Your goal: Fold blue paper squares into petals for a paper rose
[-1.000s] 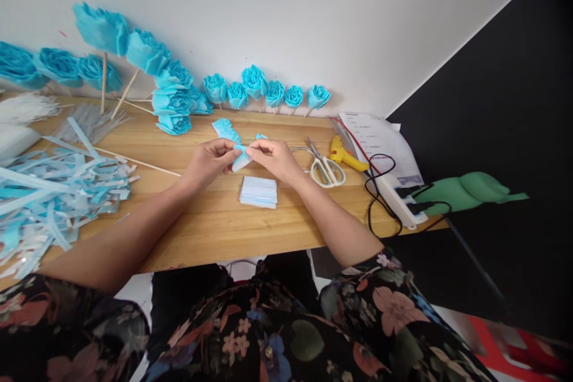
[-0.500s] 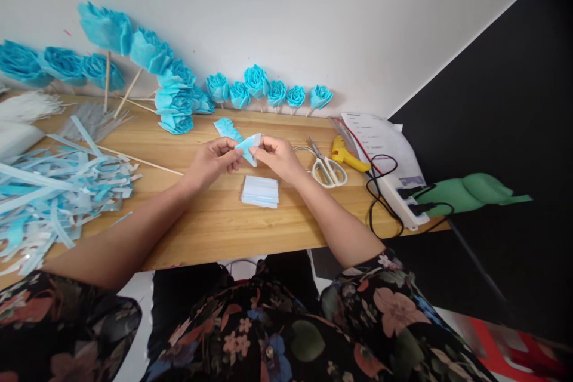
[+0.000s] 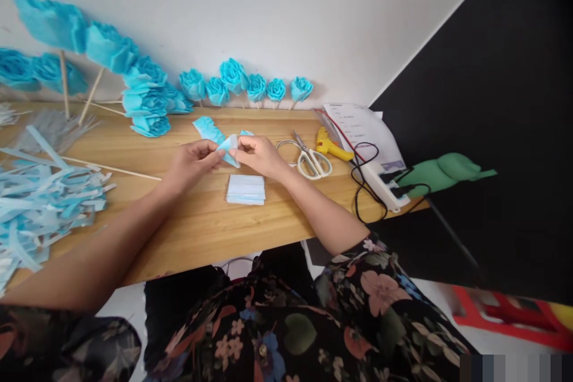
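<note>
A small folded piece of light blue and white fabric (image 3: 230, 149) is held up between both hands. My left hand (image 3: 193, 162) pinches its left side. The fingers of my right hand (image 3: 256, 155) are closed on its right side. Just below lies a stack of pale blue and white pieces (image 3: 246, 189), flat on the wooden table (image 3: 201, 221). Behind the hands rests a crinkled blue strip (image 3: 208, 129). White-handled scissors (image 3: 313, 164) lie to the right of my right hand, beside a yellow glue gun (image 3: 331, 146).
Blue fabric flowers (image 3: 233, 75) on sticks line the wall, with larger ones (image 3: 110, 48) at left. A heap of cut strips (image 3: 54, 203) covers the left side. At right are a white power strip (image 3: 385, 188), black cables, papers (image 3: 362, 131) and a green object (image 3: 447, 170).
The view has shifted, so the table and its objects appear further left. Both hands still hold the folded piece, and a bit of blue now shows behind my right hand.
</note>
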{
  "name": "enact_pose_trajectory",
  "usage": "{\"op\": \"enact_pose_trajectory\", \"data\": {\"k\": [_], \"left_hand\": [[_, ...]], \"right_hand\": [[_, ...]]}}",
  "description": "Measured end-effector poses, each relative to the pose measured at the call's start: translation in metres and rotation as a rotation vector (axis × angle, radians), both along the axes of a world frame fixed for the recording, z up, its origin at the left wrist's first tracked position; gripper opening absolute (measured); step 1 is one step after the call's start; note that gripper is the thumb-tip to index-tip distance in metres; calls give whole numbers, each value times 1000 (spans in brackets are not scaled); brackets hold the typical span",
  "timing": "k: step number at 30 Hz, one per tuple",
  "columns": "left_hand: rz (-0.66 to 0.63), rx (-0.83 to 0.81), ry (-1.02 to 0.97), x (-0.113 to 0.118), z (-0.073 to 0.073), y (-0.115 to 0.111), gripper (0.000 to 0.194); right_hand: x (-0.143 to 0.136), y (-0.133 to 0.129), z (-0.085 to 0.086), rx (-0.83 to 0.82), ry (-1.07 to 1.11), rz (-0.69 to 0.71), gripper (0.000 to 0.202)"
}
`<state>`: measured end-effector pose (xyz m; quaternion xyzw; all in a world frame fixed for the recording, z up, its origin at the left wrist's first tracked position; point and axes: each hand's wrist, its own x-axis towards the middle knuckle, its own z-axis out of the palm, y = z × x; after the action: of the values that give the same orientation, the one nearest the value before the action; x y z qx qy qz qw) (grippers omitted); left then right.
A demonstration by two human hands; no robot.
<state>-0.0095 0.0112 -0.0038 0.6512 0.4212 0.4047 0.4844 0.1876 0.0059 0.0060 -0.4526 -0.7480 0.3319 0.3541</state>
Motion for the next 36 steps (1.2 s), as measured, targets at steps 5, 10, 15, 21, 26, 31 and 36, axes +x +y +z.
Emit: {"op": "enact_pose_trajectory", "data": {"k": [5,10,15,21,26,31,36], "left_hand": [[1,-12,-7,0,0,-1,27],[-18,-10,-6,1,1,-3,33],[-87,-4,13,3,3,-4,40],[-84,-31,-12,4,4,-2,38],[-25,-29,-32,2,1,0,34],[-23,-28,-57,2,0,0,35],[59,-63,-191,0,2,-1,38]], "right_hand": [[1,1,-1,26,16,33,32],[1,0,-1,15,29,14,35],[0,2,-5,-20,119,17,37],[2,4,-5,-47,263,-25,42],[3,1,-2,-69,176,26,46],[3,3,-4,-57,87,12,33],[3,5,-7,-26,113,-16,29]]}}
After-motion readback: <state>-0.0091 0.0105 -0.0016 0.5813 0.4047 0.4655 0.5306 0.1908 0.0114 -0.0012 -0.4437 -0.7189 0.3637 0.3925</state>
